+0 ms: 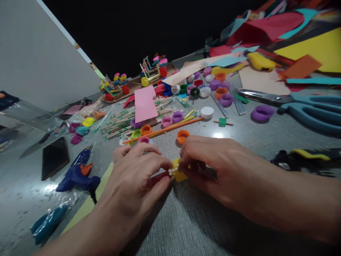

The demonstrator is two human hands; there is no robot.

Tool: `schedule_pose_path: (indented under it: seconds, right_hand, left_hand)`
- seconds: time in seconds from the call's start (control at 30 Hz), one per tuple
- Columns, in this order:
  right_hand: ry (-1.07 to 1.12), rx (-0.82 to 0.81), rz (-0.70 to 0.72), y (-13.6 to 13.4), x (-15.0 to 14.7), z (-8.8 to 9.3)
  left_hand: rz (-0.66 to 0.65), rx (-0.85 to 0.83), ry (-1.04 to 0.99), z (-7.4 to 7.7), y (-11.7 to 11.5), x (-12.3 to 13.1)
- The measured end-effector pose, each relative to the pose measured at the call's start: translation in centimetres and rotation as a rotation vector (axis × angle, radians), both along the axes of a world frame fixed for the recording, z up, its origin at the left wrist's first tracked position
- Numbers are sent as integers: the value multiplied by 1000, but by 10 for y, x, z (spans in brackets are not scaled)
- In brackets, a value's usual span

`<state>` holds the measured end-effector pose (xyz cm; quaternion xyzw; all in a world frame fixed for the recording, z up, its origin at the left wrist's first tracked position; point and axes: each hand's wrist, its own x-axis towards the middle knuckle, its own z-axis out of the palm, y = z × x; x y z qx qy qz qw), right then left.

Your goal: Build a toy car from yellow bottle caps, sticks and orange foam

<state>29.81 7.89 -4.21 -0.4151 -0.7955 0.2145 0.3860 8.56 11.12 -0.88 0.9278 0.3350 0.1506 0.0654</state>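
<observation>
A small yellow piece of paper (pixel 181 176) is between my hands, low over the grey table. Across it lies a short pale wooden stick (pixel 174 170). My left hand (pixel 133 174) is closed, thumb and forefinger pinching the stick's left end at the paper's edge. From the other side my right hand (pixel 218 167) pinches the yellow paper and stick; its fingertips are partly hidden. Just beyond my right fingers sits an orange bottle cap (pixel 183 136). A similar stick with a green piece wrapped round it (pixel 222 122) lies farther off.
Blue scissors (pixel 309 106) and black-yellow pliers (pixel 306 158) lie on the right. On the left are a blue glue gun (pixel 80 177) and a phone (pixel 55 158). Bottle caps, wrapped sticks (pixel 117 122) and a pink paper (pixel 145 105) spread beyond my hands; small wheeled models (pixel 151 73) stand behind.
</observation>
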Motion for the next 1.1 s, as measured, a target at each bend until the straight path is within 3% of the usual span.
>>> schedule_pose_path:
  seconds: [0.63,1.1]
  right_hand:
    - [-71,-79,-37,-4,2,6]
    - [-300,-62,-183,-22,22,12]
  left_hand:
    - [-2,-31,-1,1,-3,-3]
    - [4,104,59,7,-5,-12]
